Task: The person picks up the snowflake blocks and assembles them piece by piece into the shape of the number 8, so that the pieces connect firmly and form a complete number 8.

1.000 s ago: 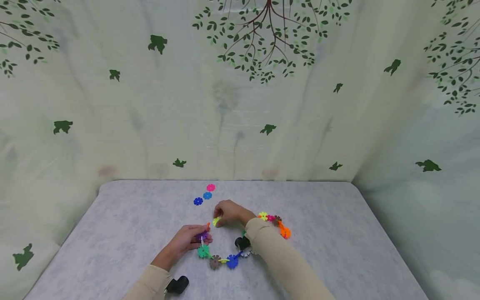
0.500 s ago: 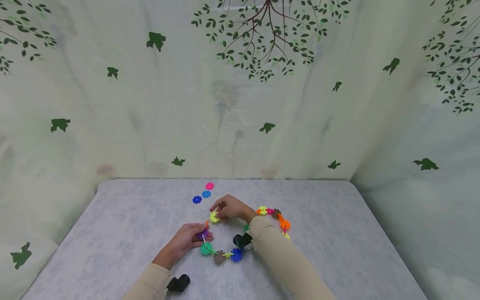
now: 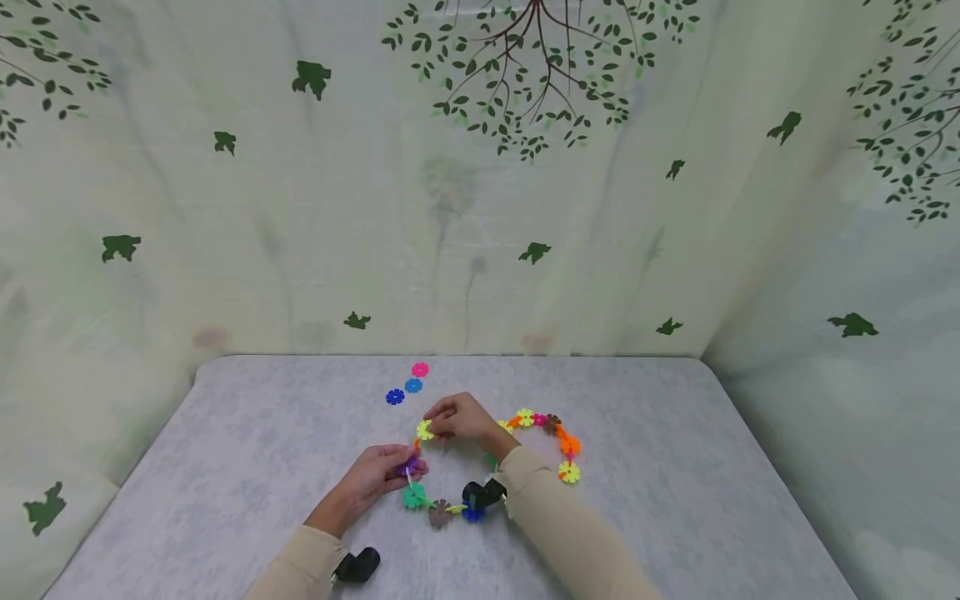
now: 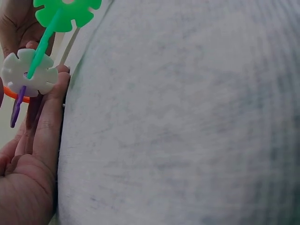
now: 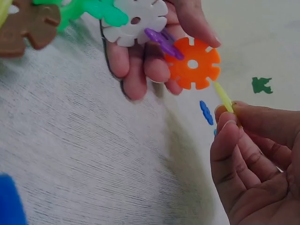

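Observation:
My left hand [image 3: 378, 471] holds one end of a chain of interlocking plastic flower discs. At that end an orange disc [image 5: 201, 70] is slotted to a purple disc [image 5: 164, 43], followed by a white disc [image 5: 152, 11] and a green disc [image 4: 77, 14]. The left thumb lies against the orange disc, with fingers beneath the purple and white ones. Between thumb and fingertips my right hand [image 3: 465, 419] pinches a yellow disc [image 5: 223, 97], seen edge-on in the right wrist view. Its edge meets or nearly meets the orange disc's rim; whether they interlock I cannot tell.
Loose pink [image 3: 420, 369], light blue [image 3: 413, 385] and dark blue discs [image 3: 395, 397] lie beyond the hands. The chain runs on past a brown disc [image 3: 440, 514], under the right forearm, to a yellow end disc [image 3: 569, 472]. A grey cloth [image 3: 675, 483] covers the table.
The right hand has brought the yellow disc slightly left, up to the orange disc. The left hand keeps its hold nearly still. The chain's far-right part shows more from behind the right sleeve.

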`<state>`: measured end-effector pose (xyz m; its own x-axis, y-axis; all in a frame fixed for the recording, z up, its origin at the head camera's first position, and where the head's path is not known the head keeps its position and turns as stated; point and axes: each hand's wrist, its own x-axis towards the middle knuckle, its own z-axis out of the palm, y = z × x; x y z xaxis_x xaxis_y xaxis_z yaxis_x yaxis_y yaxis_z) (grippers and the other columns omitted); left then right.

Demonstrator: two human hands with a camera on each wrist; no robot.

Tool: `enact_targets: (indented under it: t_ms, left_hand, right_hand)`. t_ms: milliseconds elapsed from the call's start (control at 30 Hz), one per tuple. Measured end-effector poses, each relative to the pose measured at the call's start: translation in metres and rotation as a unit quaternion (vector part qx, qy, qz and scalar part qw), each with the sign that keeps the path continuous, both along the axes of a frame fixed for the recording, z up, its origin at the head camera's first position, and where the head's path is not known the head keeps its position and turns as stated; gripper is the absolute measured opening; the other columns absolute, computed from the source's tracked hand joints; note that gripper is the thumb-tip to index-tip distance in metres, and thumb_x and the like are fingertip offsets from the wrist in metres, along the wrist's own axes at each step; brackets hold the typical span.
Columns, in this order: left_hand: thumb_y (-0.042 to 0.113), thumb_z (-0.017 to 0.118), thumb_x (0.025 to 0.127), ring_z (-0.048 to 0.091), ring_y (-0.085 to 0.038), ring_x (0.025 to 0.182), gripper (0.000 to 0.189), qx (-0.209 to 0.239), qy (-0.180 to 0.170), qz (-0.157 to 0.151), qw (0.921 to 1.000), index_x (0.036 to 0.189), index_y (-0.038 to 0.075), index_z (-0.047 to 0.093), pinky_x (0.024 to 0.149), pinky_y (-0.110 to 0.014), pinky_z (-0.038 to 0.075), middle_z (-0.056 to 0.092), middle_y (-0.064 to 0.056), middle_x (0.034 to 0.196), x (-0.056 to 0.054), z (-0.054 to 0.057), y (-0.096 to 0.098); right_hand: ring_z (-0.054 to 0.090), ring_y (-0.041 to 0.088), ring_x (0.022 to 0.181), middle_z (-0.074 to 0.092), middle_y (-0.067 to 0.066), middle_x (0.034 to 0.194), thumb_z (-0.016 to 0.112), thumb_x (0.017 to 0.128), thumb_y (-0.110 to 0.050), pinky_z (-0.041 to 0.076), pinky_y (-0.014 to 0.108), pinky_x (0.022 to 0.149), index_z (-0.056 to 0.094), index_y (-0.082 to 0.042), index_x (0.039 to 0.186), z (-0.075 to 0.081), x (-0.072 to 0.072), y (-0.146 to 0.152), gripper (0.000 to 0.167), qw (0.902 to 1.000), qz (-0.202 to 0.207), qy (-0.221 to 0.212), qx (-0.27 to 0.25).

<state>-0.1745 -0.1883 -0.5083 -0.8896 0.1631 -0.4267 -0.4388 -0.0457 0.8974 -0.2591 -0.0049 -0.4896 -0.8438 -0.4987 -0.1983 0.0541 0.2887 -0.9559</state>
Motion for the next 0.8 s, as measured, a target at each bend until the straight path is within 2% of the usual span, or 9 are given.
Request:
enact_targets:
  t_ms: [200,400,500,633,800]
  left_hand:
    - [0.018,0.05,0.101,0.069,-0.024,0.096,0.038,0.002,0.001,0.0,1.0,0.123,-0.013,0.052,0.087,-0.036,0.054,0.07,-0.014,0.099,0.001,0.0,-0.001]
    - [0.014,0.049,0.101,0.069,-0.025,0.094,0.034,-0.017,0.044,-0.012,0.9988,0.118,-0.015,0.055,0.084,-0.036,0.055,0.07,-0.012,0.094,0.003,-0.004,-0.001]
    - [0.011,0.048,0.102,0.07,-0.025,0.09,0.031,-0.027,0.058,-0.004,0.998,0.116,-0.016,0.056,0.081,-0.036,0.056,0.071,-0.014,0.093,0.003,-0.006,0.002]
    - [0.008,0.045,0.102,0.07,-0.025,0.089,0.03,-0.031,0.059,0.017,0.9976,0.115,-0.017,0.055,0.08,-0.037,0.057,0.07,-0.017,0.094,0.004,-0.006,0.004]
    - [0.015,0.05,0.101,0.07,-0.022,0.085,0.032,-0.054,0.052,0.023,0.9969,0.114,-0.013,0.058,0.08,-0.035,0.057,0.071,-0.014,0.091,0.006,-0.002,0.006]
  right_hand:
    - [0.062,0.013,0.058,0.07,0.01,0.076,0.067,0.088,-0.001,0.057,0.03,0.062,0.069,0.004,0.098,-0.002,0.007,-0.004,0.011,0.9999,0.0,-0.003,-0.01]
    - [0.06,0.012,0.055,0.07,0.017,0.077,0.066,0.087,0.004,0.058,0.032,0.061,0.069,0.007,0.095,-0.001,0.014,-0.007,0.01,0.9997,-0.013,-0.002,-0.023]
    - [0.059,0.011,0.053,0.07,0.017,0.076,0.066,0.086,0.007,0.057,0.03,0.059,0.07,0.008,0.094,0.001,0.015,-0.009,0.009,0.9997,-0.012,0.011,-0.02]
    - [0.059,0.011,0.052,0.07,0.015,0.074,0.065,0.086,0.009,0.056,0.028,0.056,0.071,0.009,0.094,0.002,0.016,-0.013,0.01,0.9996,-0.002,0.021,-0.02]
    - [0.06,0.012,0.056,0.069,0.009,0.076,0.065,0.087,0.005,0.056,0.026,0.058,0.072,0.005,0.098,-0.002,0.013,-0.01,0.013,0.9998,0.009,0.018,-0.007]
